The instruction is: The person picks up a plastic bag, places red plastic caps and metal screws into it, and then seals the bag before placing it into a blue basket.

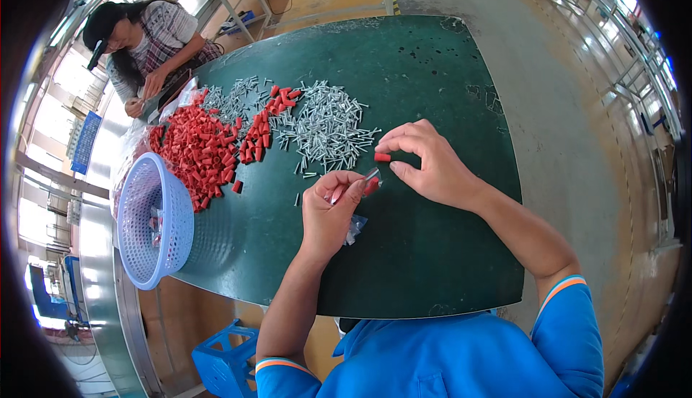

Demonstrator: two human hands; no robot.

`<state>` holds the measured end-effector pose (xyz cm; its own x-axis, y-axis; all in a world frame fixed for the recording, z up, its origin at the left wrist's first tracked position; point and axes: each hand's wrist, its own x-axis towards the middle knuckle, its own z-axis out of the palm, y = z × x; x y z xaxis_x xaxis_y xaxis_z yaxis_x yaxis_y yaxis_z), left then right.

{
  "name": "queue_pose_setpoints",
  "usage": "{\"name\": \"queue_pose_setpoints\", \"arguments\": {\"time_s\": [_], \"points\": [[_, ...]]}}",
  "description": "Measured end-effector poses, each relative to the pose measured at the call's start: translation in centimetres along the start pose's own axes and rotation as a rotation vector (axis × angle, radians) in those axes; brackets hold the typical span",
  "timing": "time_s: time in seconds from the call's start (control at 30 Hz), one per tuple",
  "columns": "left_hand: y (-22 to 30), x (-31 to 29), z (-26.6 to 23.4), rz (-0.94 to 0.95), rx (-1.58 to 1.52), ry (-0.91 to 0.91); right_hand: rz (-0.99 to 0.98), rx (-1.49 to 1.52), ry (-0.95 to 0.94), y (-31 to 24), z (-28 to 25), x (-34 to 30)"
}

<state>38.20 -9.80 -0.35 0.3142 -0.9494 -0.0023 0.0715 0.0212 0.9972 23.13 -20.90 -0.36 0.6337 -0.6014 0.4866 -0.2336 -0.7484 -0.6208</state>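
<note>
My left hand (pixel 331 207) is closed on a small clear plastic bag (pixel 355 231), whose lower part hangs out below the fingers. A red piece (pixel 371 186) and a shiny edge show at its thumb and fingertips; how much the bag holds is hidden. Just beyond it, my right hand (pixel 432 164) curls its thumb and fingers around a short red cap (pixel 382 157) at the fingertips. A pile of silver screw-like pins (pixel 331 124) lies ahead of both hands. Left of that is a large heap of red caps (pixel 198 149).
A light-blue perforated basket (pixel 180 203) stands at the table's left edge, some bagged pieces inside. The green table (pixel 432 268) carries everything. A person in a dark cap (pixel 148 52) works at the far left corner. A blue stool (pixel 225 358) stands below.
</note>
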Motion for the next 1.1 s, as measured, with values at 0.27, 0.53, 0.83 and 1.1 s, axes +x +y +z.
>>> {"name": "queue_pose_setpoints", "arguments": {"time_s": [0.27, 0.53, 0.83, 1.1], "points": [[-0.5, 0.5, -0.6, 0.07, 0.116, 0.053, 0.17, 0.403, -0.149, -1.1, 0.8, 0.6], [-0.4, 0.3, -0.3, 0.092, 0.177, 0.05, 0.146, 0.406, -0.08, -1.0, 1.2, 0.0], [-0.3, 0.2, -0.5, 0.105, 0.189, 0.018, 0.247, 0.495, -0.109, -0.8, 1.2, -0.2], [-0.3, -0.4, -0.3, 0.176, 0.002, -0.025, 0.121, 0.496, -0.124, -1.1, 1.1, -0.2]]}}
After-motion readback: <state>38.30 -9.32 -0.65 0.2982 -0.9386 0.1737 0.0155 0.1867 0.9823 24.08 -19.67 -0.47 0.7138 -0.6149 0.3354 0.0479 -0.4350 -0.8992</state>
